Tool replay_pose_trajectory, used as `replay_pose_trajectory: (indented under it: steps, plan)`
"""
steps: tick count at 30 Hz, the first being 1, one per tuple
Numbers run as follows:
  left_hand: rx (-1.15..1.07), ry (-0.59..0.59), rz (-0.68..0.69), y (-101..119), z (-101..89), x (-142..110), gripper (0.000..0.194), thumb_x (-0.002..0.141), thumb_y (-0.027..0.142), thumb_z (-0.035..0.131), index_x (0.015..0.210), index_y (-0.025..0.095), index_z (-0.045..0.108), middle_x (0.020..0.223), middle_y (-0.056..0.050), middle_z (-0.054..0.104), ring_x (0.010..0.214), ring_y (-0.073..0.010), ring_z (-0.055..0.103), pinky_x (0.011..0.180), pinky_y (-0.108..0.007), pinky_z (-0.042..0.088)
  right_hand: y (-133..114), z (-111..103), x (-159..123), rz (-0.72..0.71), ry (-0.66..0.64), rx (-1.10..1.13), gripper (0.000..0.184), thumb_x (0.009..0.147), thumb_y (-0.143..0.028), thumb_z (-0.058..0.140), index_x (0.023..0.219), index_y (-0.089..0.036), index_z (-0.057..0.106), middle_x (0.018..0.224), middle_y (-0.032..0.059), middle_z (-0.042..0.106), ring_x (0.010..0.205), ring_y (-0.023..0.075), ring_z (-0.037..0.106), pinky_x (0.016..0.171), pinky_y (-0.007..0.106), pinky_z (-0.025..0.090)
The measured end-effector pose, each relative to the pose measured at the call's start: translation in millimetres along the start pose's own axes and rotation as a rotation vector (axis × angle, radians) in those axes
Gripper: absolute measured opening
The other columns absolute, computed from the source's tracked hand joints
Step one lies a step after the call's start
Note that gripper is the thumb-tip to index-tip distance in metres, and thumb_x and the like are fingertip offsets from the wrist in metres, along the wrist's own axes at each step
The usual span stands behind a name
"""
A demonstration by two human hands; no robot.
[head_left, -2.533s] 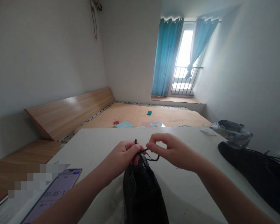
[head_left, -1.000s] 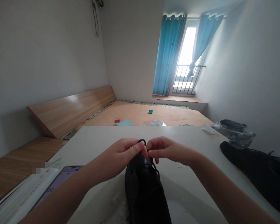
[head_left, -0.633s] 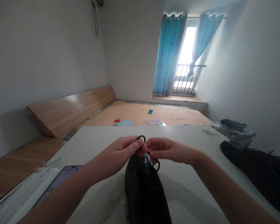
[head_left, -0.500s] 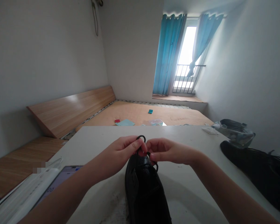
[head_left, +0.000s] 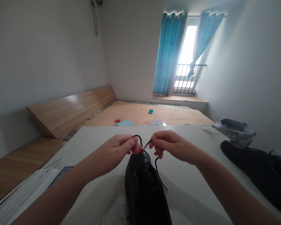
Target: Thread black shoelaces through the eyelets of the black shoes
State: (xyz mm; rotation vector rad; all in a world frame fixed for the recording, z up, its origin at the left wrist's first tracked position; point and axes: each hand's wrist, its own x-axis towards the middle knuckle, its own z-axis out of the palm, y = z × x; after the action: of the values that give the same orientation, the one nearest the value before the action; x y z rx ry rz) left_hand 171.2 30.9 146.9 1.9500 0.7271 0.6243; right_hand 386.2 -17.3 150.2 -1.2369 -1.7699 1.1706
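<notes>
A black leather shoe [head_left: 145,187] stands on the white table [head_left: 96,137] right in front of me, its far end under my hands. My left hand [head_left: 120,148] pinches a loop of the thin black shoelace [head_left: 158,170] just above the shoe. My right hand [head_left: 170,145] pinches the other part of the lace a little to the right. A free end of the lace hangs down over the shoe's right side. Both hands are closed and a small gap separates them.
A second black shoe [head_left: 257,170] lies at the table's right edge, with a grey bag [head_left: 235,129] behind it. A phone [head_left: 61,175] and white cable lie at the near left. Beyond the table is a bare wooden bed frame [head_left: 140,114] with small items.
My hands, pressed together over the shoe a moment ago, have drawn slightly apart and risen. The lace now stretches between them and one end hangs down the shoe's right side.
</notes>
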Motion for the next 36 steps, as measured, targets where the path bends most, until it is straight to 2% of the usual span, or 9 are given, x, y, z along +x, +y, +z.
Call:
replay_pose_trajectory:
  steps: [5,8,13,17,19,23,29,34,36]
  plan:
    - [-0.313,0.123,-0.048,2.4,-19.8,-0.2,0.038,0.088,0.047,0.048,0.062,0.019,0.045,0.058,0.004,0.054,0.070,-0.0166,0.062,0.080,-0.033,0.048,-5.2,-34.7,-15.0,0.127,-0.134,-0.077,0.029,0.086,-0.039,0.056,0.100,-0.017,0.068,0.062,-0.0053,0.041,0.055,0.0083,0.046,0.056,0.024,0.050]
    - [-0.593,0.295,-0.081,10.3,-34.3,-0.2,0.033,0.087,0.039,0.052,0.063,0.020,0.039,0.046,0.010,0.030,0.040,-0.0071,0.041,0.060,-0.027,0.049,-4.2,-64.9,-28.6,0.088,-0.081,0.013,0.030,0.085,-0.037,0.059,0.110,-0.020,0.064,0.056,-0.0072,0.038,0.051,0.0078,0.042,0.057,0.025,0.049]
    - [-0.685,0.671,0.039,16.1,-63.7,-4.1,0.028,0.094,0.019,0.035,0.066,0.019,0.039,0.047,0.009,0.026,0.039,-0.0042,0.024,0.041,-0.017,0.025,0.4,-100.9,-46.8,-0.113,0.323,0.400,0.006,0.080,-0.026,0.056,0.078,-0.024,0.061,0.053,-0.0068,0.043,0.044,0.0058,0.041,0.054,0.025,0.043]
    - [-0.623,0.837,0.173,11.5,-82.0,-10.0,0.029,0.093,0.014,0.029,0.066,0.019,0.039,0.047,0.006,0.021,0.038,-0.0047,0.021,0.039,-0.022,0.014,1.9,-106.8,-45.8,-0.177,0.583,0.531,0.031,0.082,-0.016,0.041,0.096,-0.032,0.063,0.088,-0.0037,0.065,0.072,0.0088,0.061,0.059,0.023,0.042]
    - [-0.563,0.786,0.153,10.9,-85.0,-12.0,0.033,0.092,0.014,0.023,0.062,0.019,0.036,0.049,0.005,0.020,0.040,-0.0051,0.022,0.040,-0.023,0.016,4.4,-105.7,-40.0,-0.186,0.588,0.504,0.028,0.084,-0.018,0.046,0.101,-0.033,0.063,0.099,-0.0036,0.066,0.085,0.0109,0.062,0.066,0.024,0.044]
    - [-0.177,0.535,-0.025,4.9,-77.6,-9.1,0.037,0.094,0.027,0.026,0.058,0.019,0.026,0.052,0.005,0.017,0.043,-0.0065,0.017,0.040,-0.020,0.016,13.7,-101.6,-27.2,-0.109,0.499,0.234,0.024,0.082,-0.047,0.060,0.090,-0.024,0.064,0.078,0.0008,0.065,0.079,0.0168,0.062,0.070,0.029,0.045]
    - [0.109,0.157,-0.139,-5.9,-39.4,-8.1,0.031,0.087,0.042,0.052,0.071,0.017,0.057,0.059,0.005,0.043,0.052,-0.0084,0.036,0.047,-0.021,0.027,23.9,-82.5,-12.1,0.058,0.517,-0.412,0.053,0.084,-0.067,0.042,0.067,-0.018,0.055,0.074,0.0033,0.059,0.071,0.0176,0.053,0.069,0.031,0.040]
    - [0.420,-0.128,-0.101,9.8,3.6,-17.6,0.031,0.095,0.032,0.032,0.122,0.037,0.049,0.072,0.007,0.057,0.068,-0.0134,0.052,0.063,-0.026,0.038,23.5,-51.7,-2.8,0.114,-0.141,-0.349,0.037,0.093,-0.046,0.041,0.089,-0.016,0.062,0.072,0.0019,0.059,0.072,0.0155,0.055,0.073,0.030,0.042]
    - [0.490,-0.160,-0.076,10.6,18.0,-17.0,0.029,0.092,0.024,0.033,0.106,0.033,0.057,0.077,0.006,0.060,0.072,-0.0142,0.055,0.065,-0.027,0.038,23.1,-41.5,-2.1,0.222,-0.353,-0.372,0.029,0.093,-0.036,0.041,0.100,-0.016,0.060,0.061,-0.0033,0.051,0.057,0.0115,0.051,0.063,0.027,0.041]
